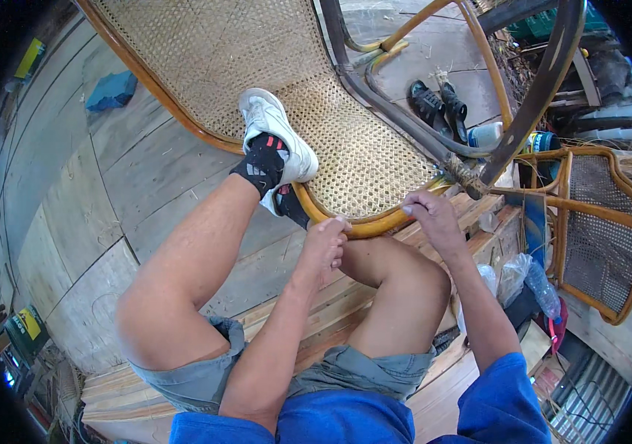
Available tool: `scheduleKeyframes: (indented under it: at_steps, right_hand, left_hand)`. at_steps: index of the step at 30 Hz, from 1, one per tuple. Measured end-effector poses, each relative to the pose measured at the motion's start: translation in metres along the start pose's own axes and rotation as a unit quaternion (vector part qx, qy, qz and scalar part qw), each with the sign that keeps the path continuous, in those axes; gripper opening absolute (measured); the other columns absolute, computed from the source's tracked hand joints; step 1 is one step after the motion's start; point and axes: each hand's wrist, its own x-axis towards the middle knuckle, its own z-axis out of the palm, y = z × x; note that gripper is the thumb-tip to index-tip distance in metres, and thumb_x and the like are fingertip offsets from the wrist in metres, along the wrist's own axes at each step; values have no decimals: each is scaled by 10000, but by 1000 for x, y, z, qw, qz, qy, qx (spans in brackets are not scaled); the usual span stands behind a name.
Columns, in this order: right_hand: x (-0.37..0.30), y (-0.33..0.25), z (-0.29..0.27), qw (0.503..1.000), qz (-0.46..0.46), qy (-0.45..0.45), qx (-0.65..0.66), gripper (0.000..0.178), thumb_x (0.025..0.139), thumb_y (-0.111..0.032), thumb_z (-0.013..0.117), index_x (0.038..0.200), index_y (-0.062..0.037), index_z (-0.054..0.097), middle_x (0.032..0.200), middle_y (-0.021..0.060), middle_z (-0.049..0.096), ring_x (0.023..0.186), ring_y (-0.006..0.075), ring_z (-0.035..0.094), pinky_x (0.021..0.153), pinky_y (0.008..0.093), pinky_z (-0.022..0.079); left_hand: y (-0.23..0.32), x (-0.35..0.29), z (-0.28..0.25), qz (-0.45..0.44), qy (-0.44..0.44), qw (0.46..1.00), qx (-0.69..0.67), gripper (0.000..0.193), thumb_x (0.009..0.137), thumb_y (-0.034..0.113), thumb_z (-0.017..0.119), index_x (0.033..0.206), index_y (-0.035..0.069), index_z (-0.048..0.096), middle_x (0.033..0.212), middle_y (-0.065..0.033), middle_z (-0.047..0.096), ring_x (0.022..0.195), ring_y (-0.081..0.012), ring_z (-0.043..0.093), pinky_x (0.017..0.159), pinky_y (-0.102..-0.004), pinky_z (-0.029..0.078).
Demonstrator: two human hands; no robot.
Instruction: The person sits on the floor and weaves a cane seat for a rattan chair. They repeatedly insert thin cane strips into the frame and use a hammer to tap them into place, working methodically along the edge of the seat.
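Note:
In front of me lies a rattan chair (183, 111) with a glossy brown curved frame and woven cane webbing (366, 159). Its rounded near end (379, 224) rests by my right knee. My left hand (323, 250) is curled closed beside that rim, thumb and forefinger together. Further right along the same rim, my right hand (434, 218) has thumb and forefinger pinched. Whatever either hand holds is too fine or hidden to make out. A white shoe (275, 126) on my left foot presses on the webbing.
Dark chair legs (545, 81) rise at the upper right, near black sandals (434, 107). A second cane-backed chair (601, 229) stands at the right, with plastic bottles (542, 288) close by. A blue piece (112, 91) lies on the wooden floor (138, 155).

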Motion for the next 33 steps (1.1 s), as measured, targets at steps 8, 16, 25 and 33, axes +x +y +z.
scheduleKeyframes:
  at_steps: [8,16,25,33]
  right_hand:
    - [8,9,9,998,-22,-20,-58,97,830,-83,574,890,-15,610,804,108,635,737,218,614,686,314,473]
    - [8,23,15,984,-133,16,-120,108,859,-81,547,912,-28,624,849,122,649,803,256,643,714,325,503]
    - [4,28,19,978,-163,17,-129,120,873,-119,521,911,-52,613,849,113,646,802,263,642,700,334,509]
    - [15,22,20,952,-207,-12,-225,123,853,-116,502,899,-67,604,819,118,618,759,288,618,649,361,489]
  left_hand:
    - [-5,5,-5,-6,16,1000,5,209,923,310,496,833,122,517,552,93,356,395,-14,278,346,-198,222]
    - [-2,6,-4,-12,10,1000,13,210,913,318,509,826,127,527,547,94,355,398,-13,283,350,-200,225]
    - [-4,6,-7,-5,7,1000,16,228,898,330,531,801,124,534,559,92,348,410,-14,280,357,-196,228]
    - [-5,6,-4,4,10,1000,14,238,905,338,525,809,120,530,569,90,351,423,-12,291,359,-191,234]
